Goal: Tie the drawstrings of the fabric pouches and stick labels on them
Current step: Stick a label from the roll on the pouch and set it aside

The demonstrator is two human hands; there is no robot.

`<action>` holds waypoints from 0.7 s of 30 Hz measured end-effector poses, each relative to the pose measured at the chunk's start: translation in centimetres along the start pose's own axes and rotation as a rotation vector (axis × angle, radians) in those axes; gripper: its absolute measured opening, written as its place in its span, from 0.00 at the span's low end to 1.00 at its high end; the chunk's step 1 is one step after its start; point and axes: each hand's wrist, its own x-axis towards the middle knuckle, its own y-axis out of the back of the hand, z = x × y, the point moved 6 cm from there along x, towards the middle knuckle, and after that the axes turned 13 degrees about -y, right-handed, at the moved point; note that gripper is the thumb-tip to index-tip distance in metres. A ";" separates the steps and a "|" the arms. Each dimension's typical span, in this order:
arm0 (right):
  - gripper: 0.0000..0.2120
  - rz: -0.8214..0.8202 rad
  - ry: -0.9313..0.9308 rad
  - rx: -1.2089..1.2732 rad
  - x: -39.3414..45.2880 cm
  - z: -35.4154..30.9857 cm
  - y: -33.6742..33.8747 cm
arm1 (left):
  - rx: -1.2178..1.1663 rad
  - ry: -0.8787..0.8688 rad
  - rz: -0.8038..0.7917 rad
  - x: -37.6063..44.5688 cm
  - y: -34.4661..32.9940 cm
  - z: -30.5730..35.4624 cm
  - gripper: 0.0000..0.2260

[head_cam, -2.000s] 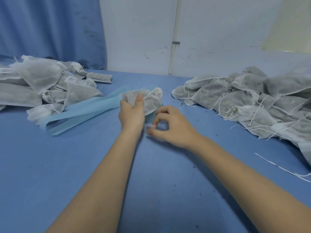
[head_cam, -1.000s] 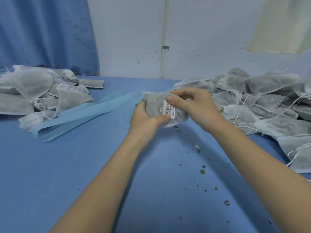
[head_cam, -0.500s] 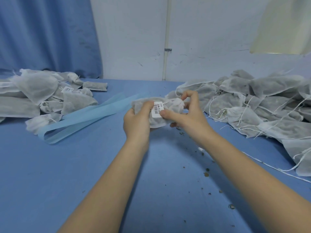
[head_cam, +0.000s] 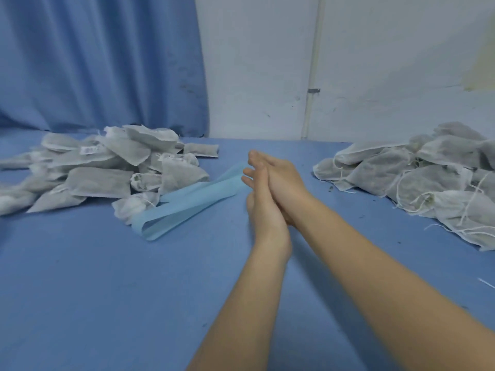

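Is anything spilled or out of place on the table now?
Yes. Small dark crumbs lie scattered on the table beside the right pile of pouches, as if filling leaked out. Nothing else looks odd.

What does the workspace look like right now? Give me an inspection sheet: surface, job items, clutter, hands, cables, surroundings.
Surface: blue table, a few dark crumbs near the right pile.
Job's things: left pile of pouches, several showing white barcode labels; right pile of pouches with loose white drawstrings, no labels visible.
Clutter: light blue strip, folded over, lying between the left pile and the hands.
Grippers: left hand and right hand pressed together, fingers straight, above the table centre; no pouch visible in them.
Cables: nothing seen.
Surroundings: blue curtain back left, white wall with a thin vertical pipe.
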 end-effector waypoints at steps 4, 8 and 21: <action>0.10 0.111 0.026 0.001 -1.1 0.1 3.2 | 0.238 0.121 -0.034 -1.3 -0.7 -1.2 0.30; 0.10 0.112 0.043 0.005 -3.2 -0.1 7.6 | 0.456 0.002 -0.274 -2.9 -2.2 -1.6 0.26; 0.16 0.648 0.245 -0.118 -11.8 1.0 25.0 | 0.974 -0.242 -0.936 -10.1 -16.1 -7.5 0.10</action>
